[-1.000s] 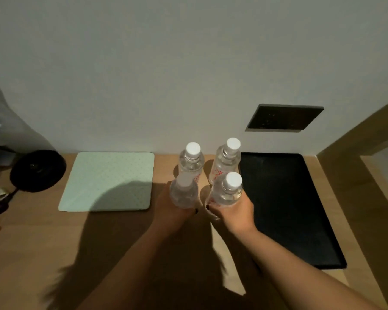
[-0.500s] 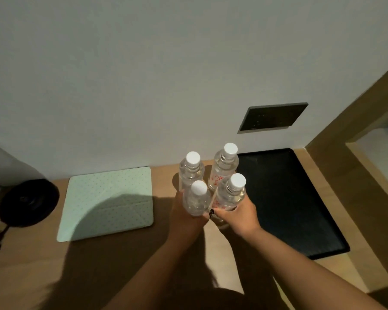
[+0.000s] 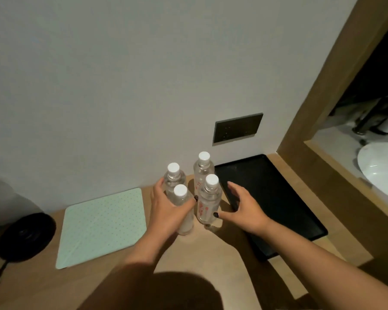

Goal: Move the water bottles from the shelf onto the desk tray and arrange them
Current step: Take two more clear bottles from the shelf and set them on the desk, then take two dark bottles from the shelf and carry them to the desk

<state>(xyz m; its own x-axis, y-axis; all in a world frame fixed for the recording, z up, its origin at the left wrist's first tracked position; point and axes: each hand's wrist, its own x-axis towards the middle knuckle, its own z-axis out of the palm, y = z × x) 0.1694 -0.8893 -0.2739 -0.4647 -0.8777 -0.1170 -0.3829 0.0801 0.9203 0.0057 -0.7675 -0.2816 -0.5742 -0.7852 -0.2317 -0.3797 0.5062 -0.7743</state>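
Nearest, the left hand (image 3: 166, 206) curled round the front-left bottle (image 3: 182, 206) while the right hand (image 3: 242, 206), fingers spread and holding nothing, flanked the front-right bottle (image 3: 208, 202), so squaring the four probably needed gentle low pushes, the black tray (image 3: 278, 198) lying just beyond the right hand.

Four capped water bottles (image 3: 207, 199) are standing upright in a tight cluster on the wooden desk (image 3: 213, 253), just left of the black tray (image 3: 276, 198). The left hand (image 3: 168, 208) is cupping the two left bottles, thumb against the near one. The right hand (image 3: 242, 205) is hovering spread beside the near right bottle, thumb tip at its label. A green mat (image 3: 101, 227) is lying further left.
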